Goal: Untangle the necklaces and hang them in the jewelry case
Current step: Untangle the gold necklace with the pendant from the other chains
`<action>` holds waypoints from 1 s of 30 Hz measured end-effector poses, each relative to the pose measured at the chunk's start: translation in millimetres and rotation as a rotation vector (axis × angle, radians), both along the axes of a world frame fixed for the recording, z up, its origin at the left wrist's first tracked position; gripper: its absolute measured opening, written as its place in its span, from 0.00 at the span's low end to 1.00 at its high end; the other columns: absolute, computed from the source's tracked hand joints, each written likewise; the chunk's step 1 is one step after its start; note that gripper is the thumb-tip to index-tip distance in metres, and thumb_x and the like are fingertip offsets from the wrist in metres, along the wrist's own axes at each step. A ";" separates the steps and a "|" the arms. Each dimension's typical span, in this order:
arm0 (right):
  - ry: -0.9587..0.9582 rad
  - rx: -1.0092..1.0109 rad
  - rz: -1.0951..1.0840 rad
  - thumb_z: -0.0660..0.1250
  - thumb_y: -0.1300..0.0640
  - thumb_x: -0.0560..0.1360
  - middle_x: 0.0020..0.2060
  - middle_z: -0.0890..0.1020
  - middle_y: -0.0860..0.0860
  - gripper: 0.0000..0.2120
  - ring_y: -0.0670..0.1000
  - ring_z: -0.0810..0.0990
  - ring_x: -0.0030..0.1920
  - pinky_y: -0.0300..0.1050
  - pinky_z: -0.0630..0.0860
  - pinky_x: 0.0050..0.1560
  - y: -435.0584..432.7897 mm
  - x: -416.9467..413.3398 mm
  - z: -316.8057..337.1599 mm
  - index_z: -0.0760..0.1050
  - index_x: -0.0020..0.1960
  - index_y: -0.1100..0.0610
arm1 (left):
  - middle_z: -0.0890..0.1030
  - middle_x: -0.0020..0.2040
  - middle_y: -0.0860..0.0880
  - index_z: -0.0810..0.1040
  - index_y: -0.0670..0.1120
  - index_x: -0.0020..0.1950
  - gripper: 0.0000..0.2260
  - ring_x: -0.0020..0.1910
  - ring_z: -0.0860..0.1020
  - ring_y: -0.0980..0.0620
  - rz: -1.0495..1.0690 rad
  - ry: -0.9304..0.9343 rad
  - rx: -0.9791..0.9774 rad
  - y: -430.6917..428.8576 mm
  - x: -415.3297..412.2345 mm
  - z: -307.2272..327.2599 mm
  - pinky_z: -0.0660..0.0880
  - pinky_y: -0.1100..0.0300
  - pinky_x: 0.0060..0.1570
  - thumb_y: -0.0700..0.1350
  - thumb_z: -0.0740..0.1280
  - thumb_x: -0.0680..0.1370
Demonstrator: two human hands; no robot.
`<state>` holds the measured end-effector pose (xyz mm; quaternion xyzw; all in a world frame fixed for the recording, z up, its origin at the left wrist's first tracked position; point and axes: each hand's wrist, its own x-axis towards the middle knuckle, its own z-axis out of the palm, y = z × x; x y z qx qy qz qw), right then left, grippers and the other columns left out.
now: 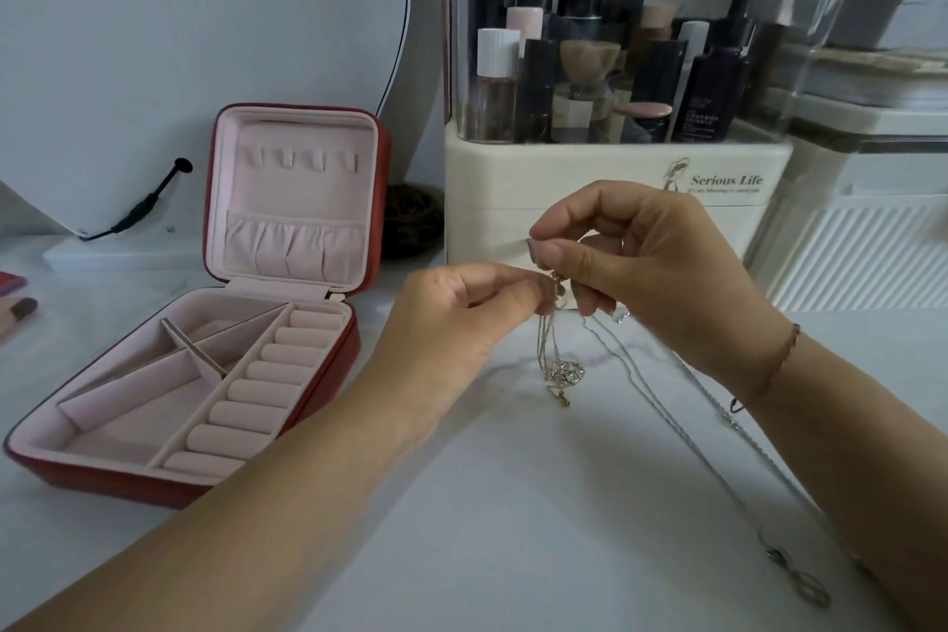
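Observation:
A tangle of thin silver necklaces [563, 370] hangs in the middle of the view. My left hand [461, 318] and my right hand [651, 267] both pinch the chains at the top, fingertips almost touching. A knot with small pendants dangles just above the white table. A long chain [682, 431] trails to the lower right and ends in a looped pendant [808, 582]. The red jewelry case [369, 200] stands open at the left, with pink lining, hooks in its lid [302, 159] and nothing hanging on them.
A cream cosmetics organizer [605, 190] full of dark bottles stands right behind my hands. A round mirror [154, 41] with a cable leans at the back left. A dark bowl [410, 221] sits between case and organizer. A white ribbed box [862, 252] is at the right.

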<state>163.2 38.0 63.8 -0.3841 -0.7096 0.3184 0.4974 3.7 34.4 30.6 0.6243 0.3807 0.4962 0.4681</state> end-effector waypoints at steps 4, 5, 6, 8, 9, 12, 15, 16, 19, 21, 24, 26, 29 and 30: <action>-0.025 -0.003 -0.006 0.71 0.65 0.71 0.27 0.79 0.49 0.02 0.46 0.75 0.25 0.36 0.70 0.26 1.3 -0.1 -0.6 0.79 0.43 0.60 | 0.86 0.41 0.50 0.85 0.46 0.43 0.04 0.46 0.82 0.55 0.026 0.027 0.003 0.2 -0.9 -0.3 0.74 0.72 0.49 0.42 0.70 0.74; -0.016 -0.008 0.003 0.71 0.65 0.71 0.27 0.78 0.49 0.02 0.46 0.74 0.24 0.36 0.70 0.26 1.1 -0.3 -0.3 0.79 0.43 0.61 | 0.86 0.41 0.49 0.85 0.46 0.42 0.04 0.45 0.82 0.56 0.028 0.017 -0.005 0.1 -0.8 -0.1 0.73 0.73 0.48 0.43 0.70 0.74; -0.009 -0.013 0.011 0.71 0.66 0.71 0.27 0.78 0.50 0.02 0.46 0.74 0.24 0.36 0.70 0.26 1.1 -0.3 -0.2 0.79 0.43 0.61 | 0.86 0.41 0.49 0.84 0.46 0.42 0.04 0.44 0.82 0.57 0.029 0.003 -0.012 0.1 -0.7 0.4 0.73 0.73 0.47 0.43 0.70 0.74; -0.006 -0.017 0.022 0.71 0.65 0.71 0.25 0.78 0.49 0.02 0.46 0.75 0.24 0.36 0.70 0.26 0.7 -0.4 0.3 0.78 0.42 0.62 | 0.85 0.40 0.49 0.83 0.46 0.41 0.05 0.42 0.81 0.59 0.022 -0.030 -0.023 0.0 -0.6 1.0 0.72 0.74 0.44 0.41 0.69 0.74; -0.007 -0.017 0.026 0.71 0.65 0.71 0.25 0.78 0.48 0.02 0.46 0.75 0.24 0.36 0.71 0.26 0.3 -0.5 0.3 0.78 0.42 0.62 | 0.85 0.39 0.49 0.83 0.45 0.41 0.05 0.41 0.80 0.60 0.011 -0.039 -0.028 -0.1 -0.5 1.6 0.71 0.74 0.43 0.40 0.68 0.74; 0.005 -0.026 0.039 0.70 0.66 0.71 0.24 0.78 0.48 0.02 0.46 0.75 0.23 0.38 0.72 0.26 -0.3 -0.5 0.6 0.77 0.42 0.64 | 0.85 0.41 0.48 0.82 0.42 0.43 0.03 0.43 0.81 0.56 -0.034 -0.025 -0.031 -2.7 0.7 3.3 0.74 0.69 0.48 0.40 0.69 0.74; 0.016 -0.032 0.047 0.70 0.67 0.72 0.24 0.79 0.49 0.03 0.47 0.75 0.23 0.39 0.72 0.26 -0.9 -1.3 0.9 0.76 0.42 0.66 | 0.85 0.44 0.47 0.82 0.44 0.44 0.02 0.51 0.81 0.48 -0.016 0.002 -0.012 -3.5 0.9 2.5 0.74 0.58 0.58 0.42 0.71 0.73; 0.019 -0.032 0.046 0.70 0.67 0.71 0.24 0.79 0.49 0.03 0.47 0.75 0.23 0.39 0.72 0.26 -0.8 -1.3 1.0 0.76 0.42 0.66 | 0.85 0.44 0.47 0.83 0.44 0.44 0.02 0.51 0.81 0.47 -0.006 0.003 -0.009 -3.5 0.8 2.5 0.73 0.56 0.59 0.42 0.71 0.73; 0.014 -0.032 0.046 0.71 0.66 0.71 0.25 0.78 0.49 0.03 0.47 0.75 0.24 0.38 0.72 0.26 -1.9 -1.8 1.4 0.77 0.41 0.64 | 0.85 0.41 0.49 0.84 0.47 0.41 0.03 0.49 0.82 0.48 0.018 0.013 0.022 -3.0 0.8 3.0 0.74 0.56 0.57 0.44 0.72 0.73; -0.009 -0.039 0.048 0.71 0.65 0.71 0.25 0.79 0.49 0.03 0.47 0.75 0.24 0.37 0.72 0.26 -2.3 -2.5 0.8 0.77 0.42 0.63 | 0.84 0.38 0.50 0.84 0.48 0.38 0.04 0.44 0.81 0.51 0.043 0.006 0.036 -2.6 0.4 3.1 0.74 0.58 0.53 0.46 0.72 0.72; -0.066 -0.065 0.052 0.71 0.63 0.71 0.25 0.79 0.48 0.05 0.46 0.76 0.25 0.36 0.73 0.28 -1.4 -3.1 -0.9 0.78 0.43 0.64 | 0.84 0.37 0.49 0.83 0.49 0.36 0.05 0.41 0.79 0.55 0.083 0.008 0.039 -1.1 0.3 2.1 0.75 0.63 0.48 0.50 0.71 0.68; -0.095 -0.089 0.060 0.71 0.63 0.71 0.25 0.79 0.48 0.05 0.46 0.76 0.26 0.37 0.74 0.30 -0.4 -2.2 -1.2 0.78 0.44 0.64 | 0.82 0.35 0.51 0.81 0.48 0.36 0.04 0.39 0.78 0.58 0.097 0.003 0.019 0.3 0.6 0.6 0.74 0.67 0.44 0.48 0.70 0.68; -0.125 -0.115 0.074 0.71 0.64 0.71 0.27 0.79 0.47 0.05 0.45 0.77 0.28 0.38 0.75 0.32 0.7 0.0 -1.5 0.79 0.46 0.63 | 0.80 0.34 0.52 0.80 0.47 0.36 0.01 0.36 0.75 0.58 0.089 -0.010 -0.014 0.9 1.3 -0.8 0.71 0.70 0.40 0.43 0.70 0.67; -0.139 -0.115 0.076 0.71 0.65 0.71 0.28 0.79 0.47 0.05 0.45 0.77 0.28 0.37 0.75 0.32 1.0 0.6 -1.8 0.79 0.46 0.62 | 0.79 0.34 0.51 0.80 0.46 0.37 0.02 0.36 0.74 0.58 0.086 -0.009 -0.017 0.8 1.3 -0.9 0.71 0.70 0.39 0.43 0.69 0.66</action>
